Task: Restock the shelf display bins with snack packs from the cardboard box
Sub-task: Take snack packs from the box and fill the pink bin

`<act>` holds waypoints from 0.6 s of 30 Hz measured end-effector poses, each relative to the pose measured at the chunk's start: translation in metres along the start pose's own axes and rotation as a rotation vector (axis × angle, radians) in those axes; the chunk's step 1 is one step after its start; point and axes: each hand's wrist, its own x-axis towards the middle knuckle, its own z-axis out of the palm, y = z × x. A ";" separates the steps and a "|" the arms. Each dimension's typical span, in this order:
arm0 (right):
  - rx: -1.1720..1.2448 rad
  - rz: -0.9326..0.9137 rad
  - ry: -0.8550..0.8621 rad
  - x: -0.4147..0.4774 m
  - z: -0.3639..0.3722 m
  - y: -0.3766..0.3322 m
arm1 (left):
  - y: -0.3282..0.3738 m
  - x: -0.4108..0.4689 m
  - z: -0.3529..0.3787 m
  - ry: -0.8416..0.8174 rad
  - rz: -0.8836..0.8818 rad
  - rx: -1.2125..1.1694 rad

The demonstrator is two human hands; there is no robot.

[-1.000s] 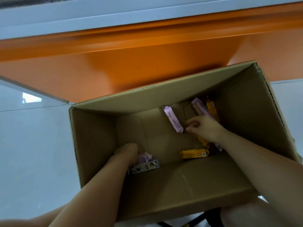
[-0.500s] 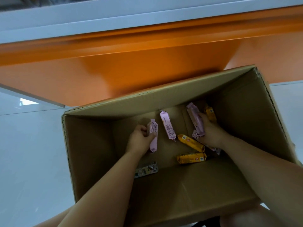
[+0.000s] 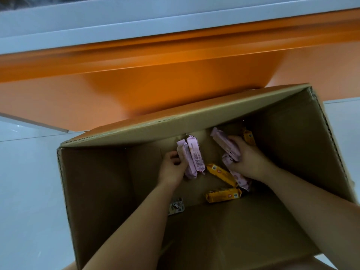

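Both my hands reach down into an open cardboard box [image 3: 109, 191]. My left hand [image 3: 171, 168] grips two pink snack packs [image 3: 191, 158] held side by side near the far wall. My right hand [image 3: 247, 162] grips pink snack packs [image 3: 224, 145], one sticking up toward the far wall and another [image 3: 239, 178] trailing below the palm. Two yellow packs lie loose on the box floor, one slanted [image 3: 221, 174] and one flat [image 3: 223, 195]. Another yellow pack [image 3: 249, 137] leans in the far right corner. A grey patterned pack [image 3: 176, 207] lies beside my left forearm.
The box stands on a pale glossy floor [image 3: 29, 182]. Directly behind it rises an orange shelf base [image 3: 136, 90] with a white shelf edge [image 3: 155, 14] above. The box walls are tall around both forearms.
My left hand moved from the near left of the box floor to the far wall, picking up one pink pack and then a second. My right hand closed round the pink packs at right.
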 end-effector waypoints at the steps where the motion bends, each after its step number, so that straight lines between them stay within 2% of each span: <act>1: 0.039 -0.001 -0.023 0.000 -0.001 -0.006 | 0.000 0.001 0.000 -0.003 -0.002 -0.014; 7: 0.389 0.010 -0.051 0.002 0.029 -0.043 | 0.001 -0.001 0.004 -0.040 0.004 -0.104; 11: 0.492 0.016 -0.076 0.005 0.043 -0.047 | -0.001 -0.005 0.002 -0.038 -0.015 -0.168; 14: 0.480 0.061 -0.069 0.008 0.043 -0.041 | -0.007 -0.007 -0.002 -0.044 -0.032 -0.172; 18: 0.272 0.111 -0.053 0.012 0.045 -0.034 | -0.014 -0.011 -0.004 -0.109 0.001 0.021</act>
